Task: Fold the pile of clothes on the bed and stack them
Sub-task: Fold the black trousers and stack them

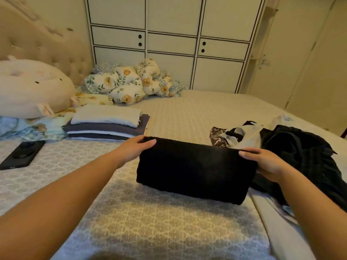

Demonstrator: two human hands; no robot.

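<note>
both hands hold one folded black garment point(193, 171) in front of the person, near the middle of the bed point(169, 231): the left hand point(137, 149) pinches its far left corner, thumb on top and fingers curled under the edge, and the right hand point(264, 162) pinches the far right corner the same way. the near edge of the garment looks to rest on the cover while the far edge is lifted. it looks like a thick, soft knit or fleece, light enough for two pinches, limp rather than stiff, and not slippery; it will sag in the middle if carried by the corners alone, so sliding the palms under the fold would likely keep the layers square. one stack point(107, 124) of folded clothes lies to the left, near the garment but apart from it, with about five layers showing, a white one on top, though the thin lower layers are hard to tell apart. one unfolded pile point(281, 143) lies to the right, just beside the right hand; how many pieces it holds cannot be counted, though dark, pale and brown printed cloth all show. one phone point(20, 154) lies at the left edge.
</note>
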